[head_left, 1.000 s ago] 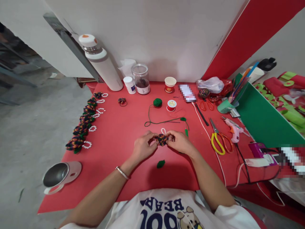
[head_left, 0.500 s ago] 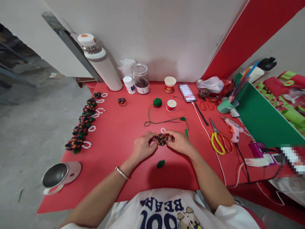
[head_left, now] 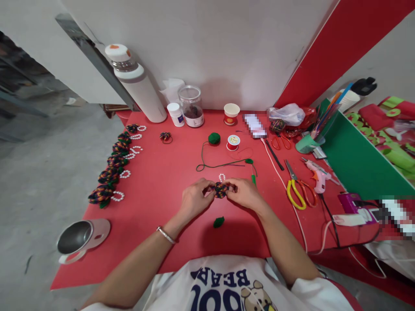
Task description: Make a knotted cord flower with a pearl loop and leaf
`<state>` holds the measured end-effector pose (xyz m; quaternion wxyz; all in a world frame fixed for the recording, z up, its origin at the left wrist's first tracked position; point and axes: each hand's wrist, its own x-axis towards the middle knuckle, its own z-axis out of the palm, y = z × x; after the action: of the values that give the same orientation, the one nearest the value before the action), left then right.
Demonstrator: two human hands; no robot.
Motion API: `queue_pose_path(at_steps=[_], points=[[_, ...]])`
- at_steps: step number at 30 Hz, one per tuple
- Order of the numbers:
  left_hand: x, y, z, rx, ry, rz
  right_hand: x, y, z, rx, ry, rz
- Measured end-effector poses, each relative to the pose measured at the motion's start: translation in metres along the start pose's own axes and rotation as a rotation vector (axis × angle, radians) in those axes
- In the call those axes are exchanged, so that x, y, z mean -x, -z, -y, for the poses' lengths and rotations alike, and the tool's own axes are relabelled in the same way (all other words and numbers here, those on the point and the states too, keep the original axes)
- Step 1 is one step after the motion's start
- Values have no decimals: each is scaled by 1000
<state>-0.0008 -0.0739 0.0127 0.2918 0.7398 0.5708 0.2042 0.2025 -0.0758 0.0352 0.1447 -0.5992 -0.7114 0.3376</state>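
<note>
Left hand [head_left: 197,196] and right hand [head_left: 244,193] pinching multicolored yarn piece [head_left: 221,190].
Fingers [head_left: 206,186] curled inward; forearms [head_left: 139,263] angled in from near side.

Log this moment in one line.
left hand: pinching multicolored yarn piece | right hand: pinching its other side | nearby: white bead loop, green yarn piece

The yarn piece [head_left: 221,190] looks rough and matt, the tabletop [head_left: 158,177] smooth, the bracelet [head_left: 166,235] shiny metal.
</note>
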Motion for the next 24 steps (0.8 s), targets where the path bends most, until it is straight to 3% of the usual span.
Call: queue_pose_path(at_steps=[13, 21, 24], points=[[4, -3, 3, 1, -45, -48, -2, -6, -14, -108, 6, -40], [4, -4, 0, -54, -31, -53, -3, -2, -8, 17, 20, -55], [5, -4, 2, -7, -60, -66, -2, 0, -14, -75, 22, -41]])
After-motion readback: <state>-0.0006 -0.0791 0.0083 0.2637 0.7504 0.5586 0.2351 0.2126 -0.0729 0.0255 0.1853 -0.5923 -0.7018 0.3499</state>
